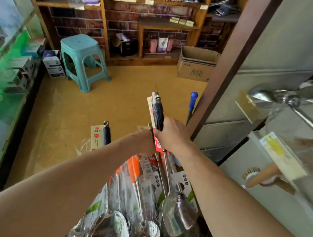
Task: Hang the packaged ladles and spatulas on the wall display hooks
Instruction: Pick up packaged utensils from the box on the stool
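R hand [171,135] clamped round dark-handled utensil [157,114], whose top stands above the bundle [147,209]. L hand [142,141] sits at the bundle's handles. Its fingers are hidden, so we can't tell its grip. Bundle is low centre in front of us: ladles and spatulas, all in pkg, many. Wall display [284,56] to the right carries a few blurred hung utensils [268,95]. We judge the task early-to-mid: one pc in hand, none at a hook yet, most left to hang.
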Tool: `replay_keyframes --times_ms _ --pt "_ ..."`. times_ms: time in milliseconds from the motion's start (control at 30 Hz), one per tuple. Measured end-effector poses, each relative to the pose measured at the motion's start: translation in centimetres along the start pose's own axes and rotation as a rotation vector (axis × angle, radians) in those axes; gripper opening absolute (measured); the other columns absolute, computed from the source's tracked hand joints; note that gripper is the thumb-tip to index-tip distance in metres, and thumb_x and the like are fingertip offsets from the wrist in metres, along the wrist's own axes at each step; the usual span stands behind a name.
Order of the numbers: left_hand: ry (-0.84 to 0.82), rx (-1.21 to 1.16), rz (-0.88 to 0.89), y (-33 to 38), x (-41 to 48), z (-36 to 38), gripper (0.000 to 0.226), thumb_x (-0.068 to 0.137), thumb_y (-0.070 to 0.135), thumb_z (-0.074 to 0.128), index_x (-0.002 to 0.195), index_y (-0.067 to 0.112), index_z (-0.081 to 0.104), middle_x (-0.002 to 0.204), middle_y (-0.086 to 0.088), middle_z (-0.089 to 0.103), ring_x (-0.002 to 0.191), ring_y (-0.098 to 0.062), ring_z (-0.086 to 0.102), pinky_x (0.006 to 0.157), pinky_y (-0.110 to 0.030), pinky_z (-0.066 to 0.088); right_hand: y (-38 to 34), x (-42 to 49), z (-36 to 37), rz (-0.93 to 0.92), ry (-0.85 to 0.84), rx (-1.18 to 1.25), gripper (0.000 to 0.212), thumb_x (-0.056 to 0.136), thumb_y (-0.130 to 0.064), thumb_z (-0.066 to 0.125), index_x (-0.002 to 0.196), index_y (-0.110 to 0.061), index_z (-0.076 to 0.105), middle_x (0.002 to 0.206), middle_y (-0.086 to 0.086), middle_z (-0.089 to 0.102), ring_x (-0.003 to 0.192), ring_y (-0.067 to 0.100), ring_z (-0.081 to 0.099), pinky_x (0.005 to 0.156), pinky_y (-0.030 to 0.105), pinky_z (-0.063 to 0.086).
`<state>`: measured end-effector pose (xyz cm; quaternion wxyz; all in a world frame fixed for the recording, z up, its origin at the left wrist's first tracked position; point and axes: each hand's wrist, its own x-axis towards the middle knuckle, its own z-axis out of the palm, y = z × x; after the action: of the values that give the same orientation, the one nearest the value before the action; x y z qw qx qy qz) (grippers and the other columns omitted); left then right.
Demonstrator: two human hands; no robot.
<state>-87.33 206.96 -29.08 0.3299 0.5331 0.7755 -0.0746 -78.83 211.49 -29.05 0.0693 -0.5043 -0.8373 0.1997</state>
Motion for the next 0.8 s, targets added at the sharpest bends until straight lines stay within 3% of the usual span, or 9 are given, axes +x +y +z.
replay_keyframes --times_ms 133,267,433,667,800 --pt "0.069 -0.021 0.129 1.5 -2.8 0.8 0.029 0.095 0.026 0.049 0.08 0.004 0.061 0.089 -0.012 0.071 0.09 -0.024 0.069 0.066 -0.027 0.053 -1.0 -3.7 -4.3 0.047 0.12 0.016 0.027 0.093 -0.021 0.054 0.113 -0.005 0.045 0.11 0.016 0.062 0.103 0.035 0.059 0.068 0.032 0.036" --pt "0.262 -0.118 0.22 3.5 -5.4 1.8 0.038 0.086 0.041 0.057 0.094 0.004 0.064 0.079 -0.008 0.063 0.073 -0.022 0.06 0.065 -0.031 0.05 -1.7 -8.0 -7.8 0.077 0.262 0.049 0.03 0.093 -0.026 0.055 0.112 -0.005 0.047 0.111 0.014 0.062 0.103 0.034 0.06 0.072 0.035 0.041" --pt "0.503 -0.017 0.291 6.0 -10.5 1.9 0.044 0.091 0.054 0.046 0.098 0.013 0.061 0.084 -0.003 0.059 0.077 -0.025 0.059 0.062 -0.027 0.043 -2.3 -13.7 -11.1 0.132 0.393 0.057 0.033 0.094 -0.033 0.053 0.111 -0.005 0.048 0.11 0.014 0.06 0.101 0.034 0.059 0.068 0.031 0.037" --pt "0.55 -0.039 0.476 9.6 -17.7 3.7 0.042 0.09 0.05 0.044 0.103 0.014 0.061 0.098 -0.004 0.064 0.09 -0.026 0.06 0.07 -0.028 0.042 -1.8 -22.1 -14.1 0.302 0.553 -0.013 0.04 0.095 -0.039 0.05 0.113 -0.003 0.049 0.113 0.017 0.061 0.106 0.035 0.058 0.074 0.033 0.039" --pt "0.435 -0.042 0.602 11.6 -20.6 5.0 0.042 0.092 0.049 0.042 0.1 0.012 0.061 0.098 -0.006 0.065 0.095 -0.028 0.062 0.072 -0.03 0.043 -0.7 -26.4 -15.3 0.382 0.62 -0.023 0.039 0.095 -0.04 0.049 0.112 -0.005 0.05 0.111 0.015 0.063 0.105 0.035 0.058 0.078 0.035 0.042"
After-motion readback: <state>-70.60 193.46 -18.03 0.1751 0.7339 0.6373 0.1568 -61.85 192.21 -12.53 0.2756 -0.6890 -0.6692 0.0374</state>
